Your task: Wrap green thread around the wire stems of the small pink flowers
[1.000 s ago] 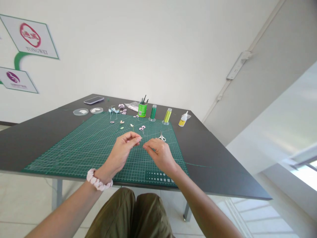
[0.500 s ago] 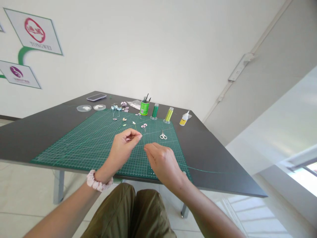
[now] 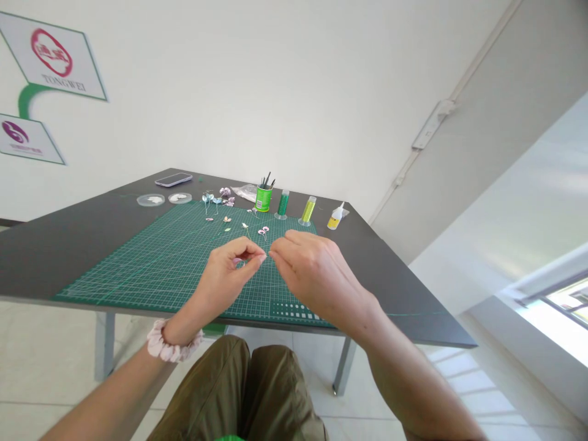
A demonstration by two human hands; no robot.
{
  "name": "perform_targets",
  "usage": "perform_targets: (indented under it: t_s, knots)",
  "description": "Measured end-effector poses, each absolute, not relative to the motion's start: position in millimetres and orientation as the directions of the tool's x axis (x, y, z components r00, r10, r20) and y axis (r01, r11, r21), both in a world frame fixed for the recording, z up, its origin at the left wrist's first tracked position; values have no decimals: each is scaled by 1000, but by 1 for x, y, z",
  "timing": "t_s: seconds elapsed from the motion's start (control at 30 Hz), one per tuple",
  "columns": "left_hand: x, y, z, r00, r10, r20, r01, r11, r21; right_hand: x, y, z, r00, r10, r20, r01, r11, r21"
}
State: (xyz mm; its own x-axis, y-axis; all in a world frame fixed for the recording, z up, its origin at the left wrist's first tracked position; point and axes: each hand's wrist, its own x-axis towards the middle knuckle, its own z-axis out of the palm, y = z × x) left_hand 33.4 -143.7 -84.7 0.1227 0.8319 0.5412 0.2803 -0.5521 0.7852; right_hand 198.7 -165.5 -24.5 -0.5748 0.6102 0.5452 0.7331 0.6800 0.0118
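Note:
My left hand (image 3: 232,268) is closed in a pinch above the green cutting mat (image 3: 151,263), with thumb and forefinger pressed together. My right hand (image 3: 316,272) is pinched too, its fingertips almost meeting those of the left. Whatever lies between the fingers is too small to make out. Just beyond the hands are a small white flower piece (image 3: 245,226) on a thin stem and a pair of pinkish flower pieces (image 3: 263,231) on wires. A loose green leaf piece (image 3: 227,229) and a peach-coloured piece (image 3: 227,219) lie farther left.
Along the back stand a green can of tools (image 3: 263,199), a dark green thread spool (image 3: 283,205), a yellow-green spool (image 3: 307,211) and a glue bottle (image 3: 335,217). Blue flowers (image 3: 209,199), shallow dishes (image 3: 150,200) and a phone (image 3: 173,179) lie at the back left.
My right hand has risen and moved away from me, bringing its fingertips close to the left's. It now covers the white scissors. The view has shifted slightly right.

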Motion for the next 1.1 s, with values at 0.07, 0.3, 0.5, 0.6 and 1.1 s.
perform_targets:
  t_s: [0.07,0.3,0.5,0.6,1.1]
  knots:
    - [33,-147,-85,148,826,544,252,-563,787,199,-163,-14,-600,652,464,725,688,-29]
    - [31,-158,-81,199,817,541,165,-572,803,203,-148,11,-587,729,351,657,683,-320]
    - [26,-165,-77,224,803,553,69,-579,813,199,-136,9,-617,724,309,531,672,-516]
    - [24,-169,-76,225,797,561,48,-584,810,197,-130,1,-628,722,290,481,653,-585]
    - [24,-168,-67,22,770,638,46,-638,768,190,-139,-53,-344,926,158,1,169,-986]
